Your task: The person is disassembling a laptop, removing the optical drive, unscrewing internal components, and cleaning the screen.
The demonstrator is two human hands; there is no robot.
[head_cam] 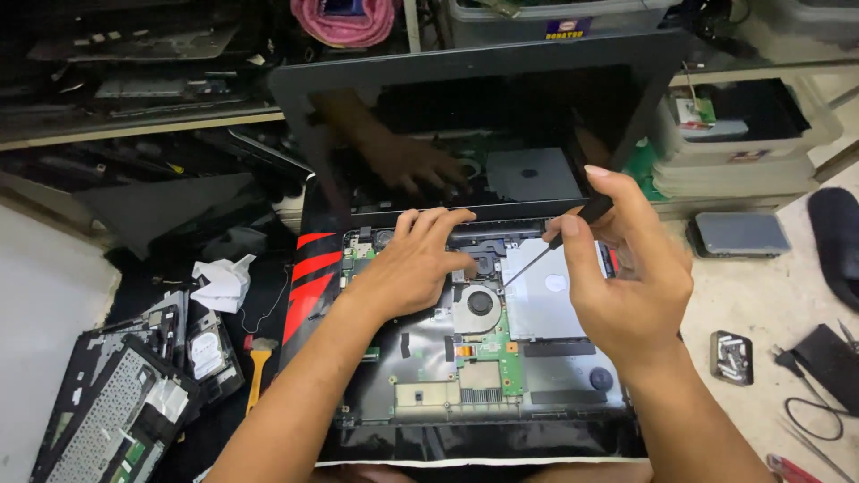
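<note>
1. The opened laptop (465,358) lies flat at the centre of the bench with its top cover off, showing a green circuit board (488,351), a round cooling fan (478,304) and a silver drive plate (548,300). Its dark screen (474,116) stands upright at the far edge and reflects the hands.
2. The left hand (413,264) rests palm down on the upper left part of the laptop's interior, fingers spread fairly wide and pressing on the parts near the hinge. It grips nothing. It covers the board beneath it, so what lies under the palm cannot be told.
3. The right hand (626,277) is closed around a black-handled screwdriver (555,240). The shaft slants down and left, with its tip near the spot between the fan and the drive plate, close to the left hand's fingertips.
4. A red-and-black striped panel (313,277) runs along the laptop's left edge.
5. Left of the laptop: crumpled white paper (222,282), a yellow-handled tool (259,367), a bare hard drive (208,351) and a stripped keyboard frame (107,420), all crowded together.
6. Right of the laptop: a small tray of screws (731,356), a black power adapter with cable (828,362) and a grey flat box (741,234), well apart from the hands.
7. Shelves behind hold stacked bins (743,134) and a pink coiled item (347,20).
</note>
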